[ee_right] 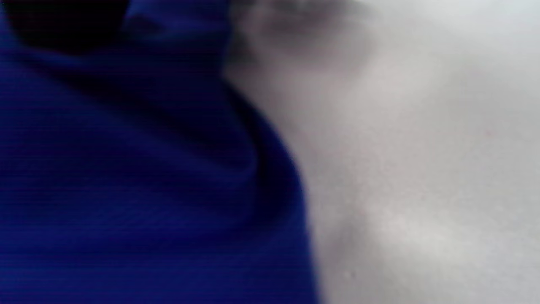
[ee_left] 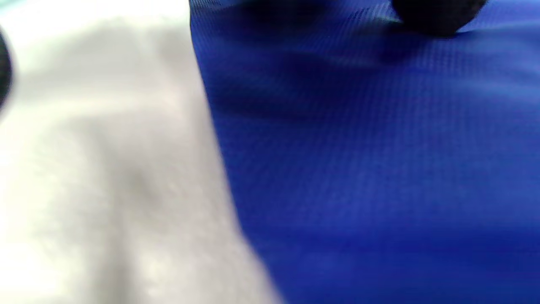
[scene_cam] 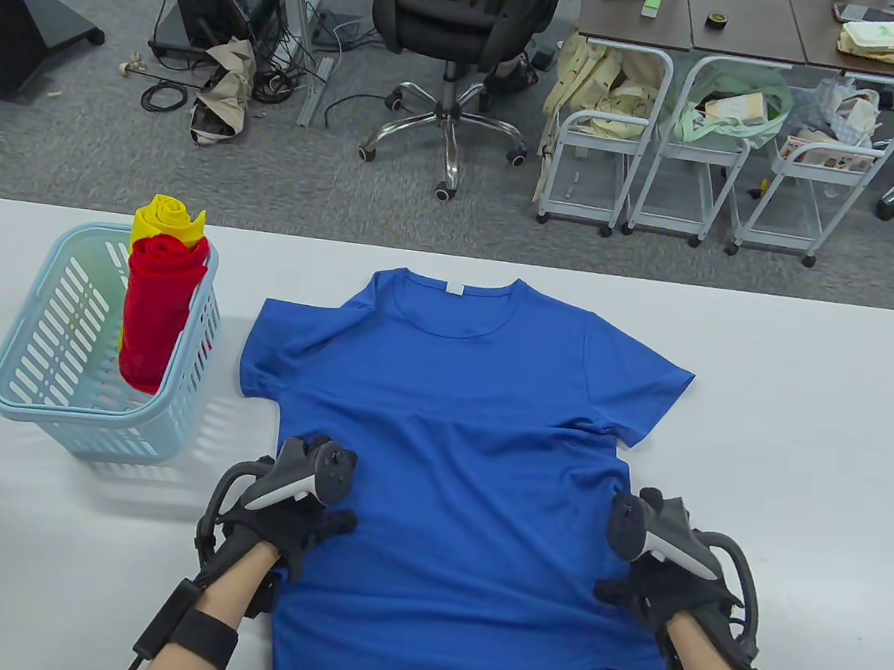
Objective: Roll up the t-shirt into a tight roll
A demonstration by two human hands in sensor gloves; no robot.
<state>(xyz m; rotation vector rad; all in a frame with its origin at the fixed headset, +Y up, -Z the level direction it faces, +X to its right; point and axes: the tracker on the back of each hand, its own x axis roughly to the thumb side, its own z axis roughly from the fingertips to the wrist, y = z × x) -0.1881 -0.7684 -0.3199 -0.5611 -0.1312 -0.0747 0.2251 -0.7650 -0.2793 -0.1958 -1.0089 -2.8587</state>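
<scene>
Blue t-shirt [scene_cam: 452,446] spread flat on the white table [scene_cam: 801,432], just right of the light-blue basket [scene_cam: 39,390], collar far. Left hand [scene_cam: 287,517] and right hand [scene_cam: 653,568] resting on its side edges near the hem, likely smoothing before rolling; finger curl hidden, grip impossible to tell.

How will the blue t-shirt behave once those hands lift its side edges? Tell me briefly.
The blue t-shirt will probably sag and fold: it lies thin and flat on the table, with wrinkles near the right hand. It looks light. Its smooth weave, seen by the left hand, may slide easily.
</scene>
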